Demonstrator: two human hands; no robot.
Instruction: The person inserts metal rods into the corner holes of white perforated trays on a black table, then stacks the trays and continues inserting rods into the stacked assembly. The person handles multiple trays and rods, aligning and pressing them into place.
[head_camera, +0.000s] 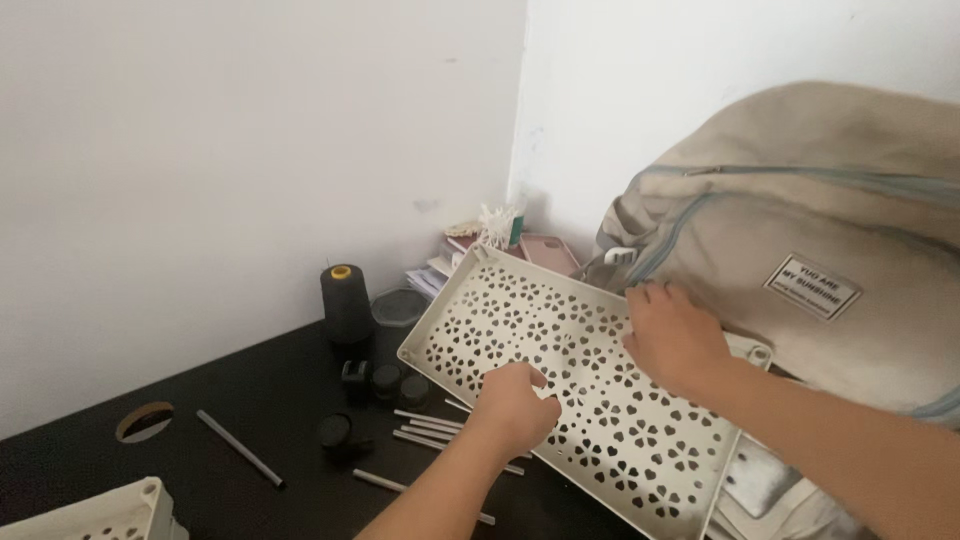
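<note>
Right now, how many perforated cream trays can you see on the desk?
2. One perforated tray is tilted under both hands, the left hand and the right hand. A second tray's corner shows at the bottom-left edge; more may lie out of frame.

The tray (600, 400) is a cream plastic rectangle with a raised rim and small corner sockets, its flat panel pierced all over with flower-shaped cut-outs. It is tilted, its far edge raised toward the wall corner and its near edge low over the black desk. It lies slantwise, running from upper left to lower right.
</note>
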